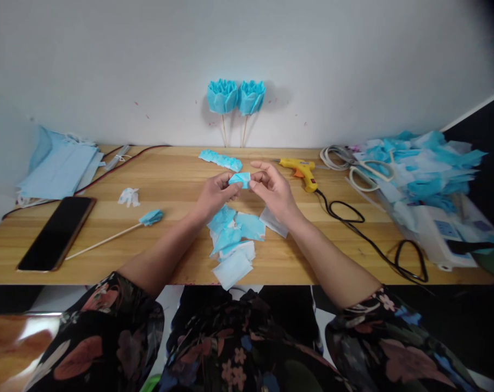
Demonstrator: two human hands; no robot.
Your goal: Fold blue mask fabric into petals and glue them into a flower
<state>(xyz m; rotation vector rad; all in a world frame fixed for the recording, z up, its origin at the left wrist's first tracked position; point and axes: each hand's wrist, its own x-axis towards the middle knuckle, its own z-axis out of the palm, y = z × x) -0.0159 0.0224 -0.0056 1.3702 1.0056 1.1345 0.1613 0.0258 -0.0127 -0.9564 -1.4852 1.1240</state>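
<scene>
Both hands, left hand [214, 193] and right hand [273, 190], pinch one folded blue piece [239, 179] between their fingertips; two finished flowers [235, 97] stand beyond the fingers, and cut pieces [234, 239] wait below them.

Home craft desk, wooden table [169, 179] against white wall, glue gun [302, 170], scissors [367, 169], blue paper flowers [235, 97]

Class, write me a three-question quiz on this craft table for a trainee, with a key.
1. True or false: both hands pinch the folded blue piece.
2. Which tool lies nearest the right hand: A phone, B glue gun, C scissors?
3. How many finished blue flowers stand against the wall?

Key: 1 true, the left hand and the right hold its ends. 2 B, the yellow glue gun. 3 two.
</scene>
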